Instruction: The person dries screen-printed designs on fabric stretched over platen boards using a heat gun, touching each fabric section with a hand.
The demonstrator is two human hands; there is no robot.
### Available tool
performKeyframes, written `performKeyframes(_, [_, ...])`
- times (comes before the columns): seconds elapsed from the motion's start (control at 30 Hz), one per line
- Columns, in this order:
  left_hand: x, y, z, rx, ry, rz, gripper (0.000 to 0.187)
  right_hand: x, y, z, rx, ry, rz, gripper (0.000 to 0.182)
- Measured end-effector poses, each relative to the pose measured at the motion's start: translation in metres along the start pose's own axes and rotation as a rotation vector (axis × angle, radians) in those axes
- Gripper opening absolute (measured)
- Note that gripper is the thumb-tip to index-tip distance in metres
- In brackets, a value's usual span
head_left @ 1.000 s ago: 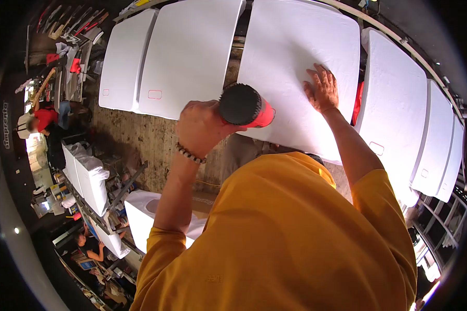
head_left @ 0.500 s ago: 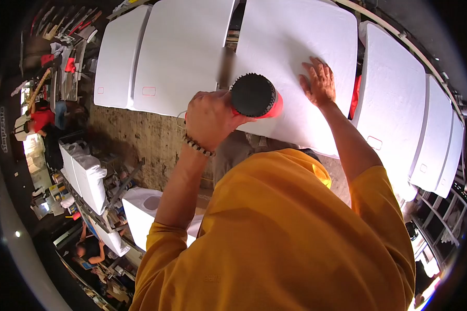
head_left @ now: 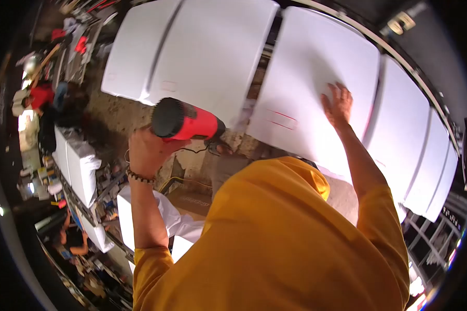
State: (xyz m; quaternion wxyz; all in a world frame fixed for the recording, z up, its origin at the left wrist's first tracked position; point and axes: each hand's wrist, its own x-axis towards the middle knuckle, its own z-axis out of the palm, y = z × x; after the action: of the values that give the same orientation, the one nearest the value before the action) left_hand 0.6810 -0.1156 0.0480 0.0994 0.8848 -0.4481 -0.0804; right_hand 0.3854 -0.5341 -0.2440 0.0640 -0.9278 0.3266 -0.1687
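A red heat gun with a black rear cap (head_left: 200, 124) is in my left hand (head_left: 149, 150), whose fingers wrap round its handle. The gun lies sideways in the air, with its dark front end towards the right, over the gap beside a white-wrapped block (head_left: 296, 67). On that block's top my right hand (head_left: 339, 106) rests with its fingers spread, holding nothing. A thin red outline marks the block's near side. Part of the handle is hidden behind my left hand.
More white-wrapped blocks (head_left: 213, 46) stand in a row to both sides. A cardboard box (head_left: 189, 202) and a yellow cable lie below. White pieces (head_left: 78, 160) stand at the left, where a person in red (head_left: 41, 96) and another person at lower left (head_left: 80, 241) are seen.
My left hand has swung the heat gun left, turning it so its side now shows. My right hand is still spread on the same block, while the view has shifted.
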Motion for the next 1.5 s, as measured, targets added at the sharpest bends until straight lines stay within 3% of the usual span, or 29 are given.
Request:
performKeyframes(0.03, [-0.009, -0.024, -0.01, -0.002, 0.047, -0.058, 0.048, 0.012, -0.018, 0.003, 0.04, 0.062, 0.018, 0.04])
performKeyframes(0.17, [-0.009, -0.114, -0.039, 0.094, 0.126, -0.182, 0.053, 0.074, -0.137, 0.035, 0.451, 0.104, -0.325, 0.012])
performKeyframes(0.23, [0.011, -0.142, -0.042, 0.186, 0.135, -0.147, 0.055, 0.103, -0.209, 0.065, 0.538, -0.014, -0.429, 0.008])
performKeyframes(0.27, [0.024, -0.155, -0.038, 0.254, 0.123, -0.153, 0.055, 0.112, -0.251, 0.064, 0.472, -0.148, -0.367, 0.012])
performKeyframes(0.3, [0.034, -0.184, -0.034, 0.311, 0.112, -0.166, 0.055, 0.131, -0.313, 0.086, 0.378, -0.111, -0.435, 0.028])
performKeyframes(0.33, [0.043, -0.194, -0.031, 0.232, 0.132, -0.116, 0.054, 0.142, -0.336, 0.092, 0.285, -0.24, -0.416, 0.047])
performKeyframes(0.43, [0.067, -0.214, -0.02, 0.04, 0.195, 0.02, 0.051, 0.155, -0.375, 0.119, 0.097, -0.26, -0.226, 0.061])
performKeyframes(0.47, [0.074, -0.218, -0.018, 0.012, 0.22, 0.056, 0.051, 0.153, -0.378, 0.12, -0.04, -0.343, -0.206, 0.069])
performKeyframes(0.57, [0.09, -0.232, -0.007, -0.059, 0.199, 0.079, 0.051, 0.154, -0.383, 0.118, -0.106, -0.351, -0.184, 0.067])
performKeyframes(0.73, [0.111, -0.25, -0.007, -0.042, 0.127, 0.217, 0.052, 0.152, -0.381, 0.123, -0.107, -0.283, -0.181, 0.065])
performKeyframes(0.83, [0.12, -0.259, 0.003, -0.09, 0.179, 0.196, 0.053, 0.152, -0.382, 0.122, -0.101, -0.281, -0.171, 0.064])
performKeyframes(0.93, [0.126, -0.264, -0.005, -0.083, 0.06, 0.265, 0.056, 0.152, -0.381, 0.122, -0.103, -0.265, -0.175, 0.064])
performKeyframes(1.13, [0.134, -0.264, -0.006, -0.055, 0.159, 0.199, 0.057, 0.152, -0.381, 0.121, -0.093, -0.265, -0.171, 0.064])
performKeyframes(1.23, [0.14, -0.276, -0.015, 0.011, 0.061, 0.258, 0.054, 0.151, -0.383, 0.121, -0.078, -0.266, -0.175, 0.063])
performKeyframes(1.33, [0.14, -0.28, -0.018, -0.009, 0.123, 0.161, 0.051, 0.15, -0.379, 0.124, -0.03, -0.24, -0.178, 0.062])
performKeyframes(1.5, [0.139, -0.306, -0.037, 0.083, 0.053, 0.115, 0.051, 0.151, -0.379, 0.121, -0.025, -0.249, -0.181, 0.062])
